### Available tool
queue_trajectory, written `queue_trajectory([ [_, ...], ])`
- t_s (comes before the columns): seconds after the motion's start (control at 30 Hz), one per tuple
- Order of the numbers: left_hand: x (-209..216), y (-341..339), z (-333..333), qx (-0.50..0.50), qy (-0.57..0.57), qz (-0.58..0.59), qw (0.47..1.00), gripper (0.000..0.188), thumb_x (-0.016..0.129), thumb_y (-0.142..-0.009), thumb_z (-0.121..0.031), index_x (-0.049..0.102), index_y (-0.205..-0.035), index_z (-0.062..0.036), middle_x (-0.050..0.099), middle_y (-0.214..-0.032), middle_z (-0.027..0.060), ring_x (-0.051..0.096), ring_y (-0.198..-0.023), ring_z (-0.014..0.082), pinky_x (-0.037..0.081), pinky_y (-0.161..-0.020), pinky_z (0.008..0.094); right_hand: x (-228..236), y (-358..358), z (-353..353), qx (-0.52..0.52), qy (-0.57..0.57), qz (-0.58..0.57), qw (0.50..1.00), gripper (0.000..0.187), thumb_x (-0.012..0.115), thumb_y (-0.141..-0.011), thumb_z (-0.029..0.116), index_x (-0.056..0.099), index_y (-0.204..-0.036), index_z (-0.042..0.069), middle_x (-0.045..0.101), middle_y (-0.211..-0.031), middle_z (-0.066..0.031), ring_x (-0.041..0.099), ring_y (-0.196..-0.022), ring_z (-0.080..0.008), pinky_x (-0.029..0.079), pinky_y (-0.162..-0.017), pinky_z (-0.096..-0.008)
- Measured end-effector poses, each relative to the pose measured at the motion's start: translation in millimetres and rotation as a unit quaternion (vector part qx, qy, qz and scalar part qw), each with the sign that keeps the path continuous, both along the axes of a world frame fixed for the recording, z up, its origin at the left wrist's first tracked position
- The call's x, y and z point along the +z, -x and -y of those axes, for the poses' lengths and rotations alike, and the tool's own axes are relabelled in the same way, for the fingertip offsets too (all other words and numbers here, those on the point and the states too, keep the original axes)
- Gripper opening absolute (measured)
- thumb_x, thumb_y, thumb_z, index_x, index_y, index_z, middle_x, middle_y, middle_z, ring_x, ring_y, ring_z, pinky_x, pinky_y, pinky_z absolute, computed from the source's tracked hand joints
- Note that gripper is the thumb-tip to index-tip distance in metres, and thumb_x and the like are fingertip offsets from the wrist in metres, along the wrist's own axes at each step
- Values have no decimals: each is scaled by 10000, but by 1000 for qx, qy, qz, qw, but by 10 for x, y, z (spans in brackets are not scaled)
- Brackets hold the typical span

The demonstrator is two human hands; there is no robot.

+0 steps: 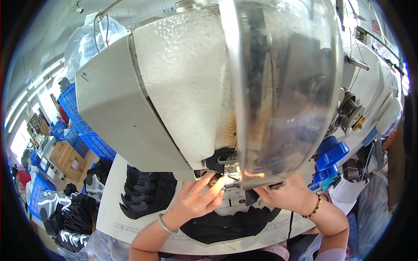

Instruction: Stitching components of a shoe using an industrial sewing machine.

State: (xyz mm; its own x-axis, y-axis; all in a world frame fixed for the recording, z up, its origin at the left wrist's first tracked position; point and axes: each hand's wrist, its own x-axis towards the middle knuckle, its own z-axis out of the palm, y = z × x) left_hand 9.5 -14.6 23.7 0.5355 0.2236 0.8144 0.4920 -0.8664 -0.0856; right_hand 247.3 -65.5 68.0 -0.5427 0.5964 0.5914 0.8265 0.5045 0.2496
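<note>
A large off-white sewing machine (178, 78) fills the middle of the view, with a lit stitching area low at its centre. My left hand (197, 200) has its fingers bent and close together at the needle area (230, 175); what they pinch is hidden. At the right of the needle, my right hand (283, 194) is closed on a small black fabric piece (251, 197), its fingertips partly covered by the machine's clear shield (287, 108). Nearer me, a row of black fabric pieces (230, 225) lies along the table edge, below both hands.
Overlapping black cut pieces (146, 191) are stacked on the white table (112, 206) at left. Black-and-grey shoe uppers (65, 206), blue crates (87, 126) and a cardboard box (68, 160) stand beyond. Blue plastic holders (332, 155) and thread spools (349, 108) are at right.
</note>
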Motion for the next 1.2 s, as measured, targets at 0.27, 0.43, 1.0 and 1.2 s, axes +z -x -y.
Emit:
queue_trajectory([
  [0.27,12,30,4,22,-14,-26,999,370,632,-743,-87,648,-1112,-86,606,-1043,164,622,-888,330,516,-802,385,45,-24,67,-76,57,176,980,308,625,-821,306,647,-1107,196,617,-1063,-10,620,-984,-225,500,-770,-441],
  [0.43,5,77,-96,20,-61,-36,997,360,648,-746,-117,646,-1104,-143,637,-1080,116,570,-638,110,406,-542,225,51,-3,59,-81,-113,270,953,322,691,-767,316,667,-1063,192,635,-1023,-14,628,-951,-226,503,-735,-433],
  [1.0,38,22,-56,31,-46,-33,998,401,666,-713,-98,605,-1110,-95,625,-1056,127,613,-698,133,449,-629,252,-141,-40,-72,83,86,-193,974,307,720,-715,178,673,-1018,172,661,-925,-29,649,-801,-239,501,-706,-344],
  [1.2,120,14,50,34,1,-31,999,328,625,-732,-63,657,-1058,-70,638,-1032,155,645,-869,306,530,-730,345,-224,-149,-180,-10,-222,341,914,432,711,-721,155,613,-1135,85,629,-1076,-82,612,-989,-240,508,-833,-330],
])
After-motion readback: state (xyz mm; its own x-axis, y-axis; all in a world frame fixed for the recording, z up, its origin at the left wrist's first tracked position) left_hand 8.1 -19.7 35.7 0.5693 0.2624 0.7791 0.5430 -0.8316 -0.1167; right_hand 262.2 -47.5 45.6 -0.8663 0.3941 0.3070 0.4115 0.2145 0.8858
